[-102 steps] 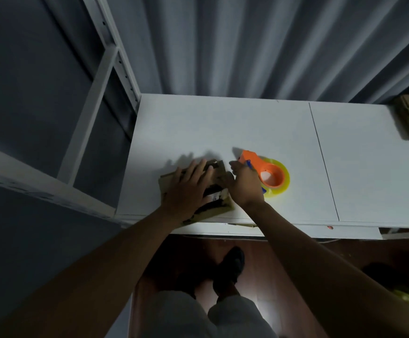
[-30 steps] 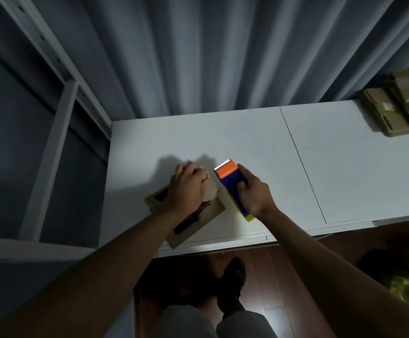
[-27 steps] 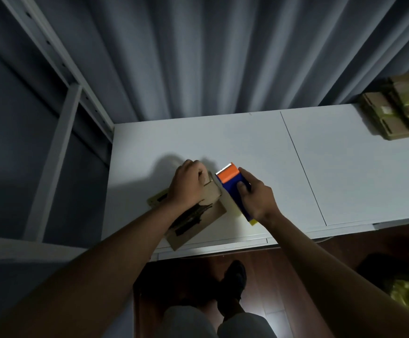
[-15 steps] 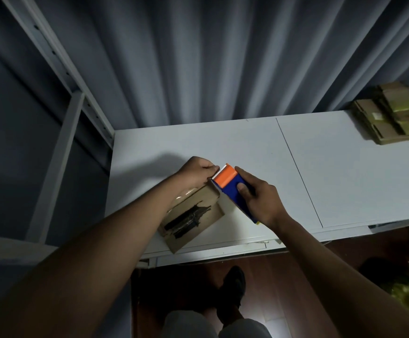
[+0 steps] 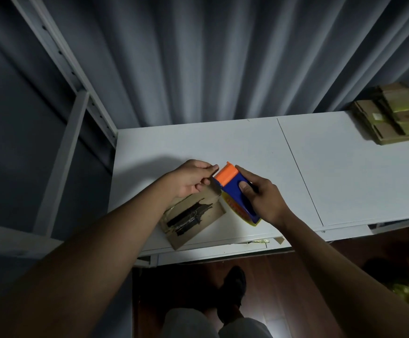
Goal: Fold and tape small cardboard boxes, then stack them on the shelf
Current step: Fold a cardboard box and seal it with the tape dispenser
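- The right hand is gripping the tape dispenser, its fingers curling round the blue body, with the thumb lying on the top face.
- The dispenser is hanging tilted above the tabletop, its orange toothed end pointing up and to the left, its yellow edge showing below the blue.
- The left hand is sitting just beside that orange end, its fingers curling inward with the tips meeting close to the serrated blade; whether they are pinching a strip of clear tape I cannot tell, since nothing of it is showing plainly.
- The small cardboard box is lying flat on the tabletop near the front edge, just below the left hand and beside the dispenser, with dark markings and shiny tape across its top face.
- A stack of cardboard boxes is resting at the far right end of the tabletop, well apart from both hands.
- A pale metal shelf frame is standing to the left of the tabletop.
- A grey curtain is hanging behind the tabletop.
- The person's dark shoe is showing on the wooden floor below.
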